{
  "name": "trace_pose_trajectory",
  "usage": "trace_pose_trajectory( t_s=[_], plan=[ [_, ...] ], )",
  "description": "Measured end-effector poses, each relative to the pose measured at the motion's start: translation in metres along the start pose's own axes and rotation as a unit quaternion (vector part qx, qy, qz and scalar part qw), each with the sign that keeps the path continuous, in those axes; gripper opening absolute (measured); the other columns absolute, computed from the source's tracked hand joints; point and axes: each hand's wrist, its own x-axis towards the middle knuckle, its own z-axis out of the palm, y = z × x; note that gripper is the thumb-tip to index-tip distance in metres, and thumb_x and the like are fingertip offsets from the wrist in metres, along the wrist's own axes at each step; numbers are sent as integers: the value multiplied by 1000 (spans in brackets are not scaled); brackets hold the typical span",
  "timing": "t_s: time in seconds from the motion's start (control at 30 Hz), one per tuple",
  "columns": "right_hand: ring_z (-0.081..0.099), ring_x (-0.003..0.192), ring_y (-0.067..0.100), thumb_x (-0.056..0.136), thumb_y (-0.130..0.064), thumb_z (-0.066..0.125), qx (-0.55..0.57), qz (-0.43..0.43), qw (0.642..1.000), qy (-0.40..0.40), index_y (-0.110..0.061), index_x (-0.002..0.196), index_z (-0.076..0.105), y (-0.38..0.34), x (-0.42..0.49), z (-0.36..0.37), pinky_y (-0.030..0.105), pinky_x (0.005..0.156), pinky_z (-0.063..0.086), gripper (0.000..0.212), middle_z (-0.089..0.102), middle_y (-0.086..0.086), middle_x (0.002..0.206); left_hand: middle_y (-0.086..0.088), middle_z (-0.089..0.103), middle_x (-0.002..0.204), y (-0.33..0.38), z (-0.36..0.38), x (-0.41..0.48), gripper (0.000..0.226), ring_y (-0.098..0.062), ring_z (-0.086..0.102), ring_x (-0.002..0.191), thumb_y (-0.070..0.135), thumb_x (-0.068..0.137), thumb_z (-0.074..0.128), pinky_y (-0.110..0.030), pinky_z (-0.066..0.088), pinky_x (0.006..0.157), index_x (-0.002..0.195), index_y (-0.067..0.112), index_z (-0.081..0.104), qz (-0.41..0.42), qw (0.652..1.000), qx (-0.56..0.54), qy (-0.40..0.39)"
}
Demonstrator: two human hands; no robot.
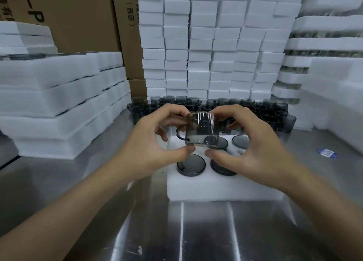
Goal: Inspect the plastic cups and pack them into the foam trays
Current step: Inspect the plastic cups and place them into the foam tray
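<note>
A smoky grey see-through plastic cup [202, 130] with a handle on its left side is held up between both hands above a white foam tray [222, 186]. My left hand [155, 143] pinches it with thumb below and fingers above. My right hand [249, 143] grips its right side the same way. Several dark cups sit in the tray's round pockets, among them one at the near left [191, 165] and one at the far right [241, 141]. A crowd of loose grey cups [271, 113] stands behind the tray.
The work surface is a shiny steel table [196, 231]. Stacks of foam trays [59, 103] rise at the left, foam blocks [212, 44] at the back, more foam [334, 95] at the right. Cardboard boxes [82, 17] stand behind. A blue sticker [327, 153] lies on the table.
</note>
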Motion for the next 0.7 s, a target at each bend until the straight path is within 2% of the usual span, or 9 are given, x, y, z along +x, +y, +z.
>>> trace_pose_trajectory(
  t_s=[0.07,0.2,0.37,0.5,0.57,0.63,0.7],
  plan=[
    [60,122,9,82,-29,89,-1,3,1000,7,-27,133,63,1,1,-1,19,102,43,57,64,-21,124,17,76,124,0,0,2,59,-9,70,121,21,77,92,-20,48,77,126,32,63,-11,1000,-14,-7],
    [63,120,11,85,-30,88,-3,4,1000,31,-24,135,64,3,2,3,23,100,47,56,66,-17,123,18,71,133,-2,-4,2,61,-9,66,128,18,84,85,-32,51,82,136,36,60,-16,999,-12,-25],
    [62,113,11,84,-25,87,-33,16,996,79,-27,137,64,7,2,4,28,95,50,58,63,-12,121,11,73,128,-8,-8,7,59,-13,69,119,6,85,66,-24,57,90,137,34,63,-52,996,-71,18],
    [60,113,9,84,-24,85,-57,30,994,93,-30,141,63,12,2,5,23,98,48,61,58,-13,121,5,75,123,-10,-4,6,46,-16,70,110,6,94,68,-23,54,93,132,31,67,-66,994,-83,37],
    [57,113,8,84,-25,86,-79,25,992,92,-29,143,62,12,1,7,22,100,46,64,55,-11,121,7,75,123,-8,0,4,39,-14,71,111,15,101,70,-21,51,89,134,35,67,-73,994,-82,28],
    [55,113,12,83,-24,88,-121,-4,988,91,-23,144,63,11,0,11,21,102,43,66,53,-8,121,10,77,121,-3,7,3,36,-11,71,114,32,99,70,-19,52,88,134,39,66,-82,993,-81,21],
    [53,112,18,83,-24,88,-155,-46,982,97,-17,144,64,8,-1,15,23,101,43,65,53,-2,121,13,76,121,2,14,0,40,-9,70,119,45,96,71,-26,54,90,135,40,67,-88,993,-78,16]
  ],
)
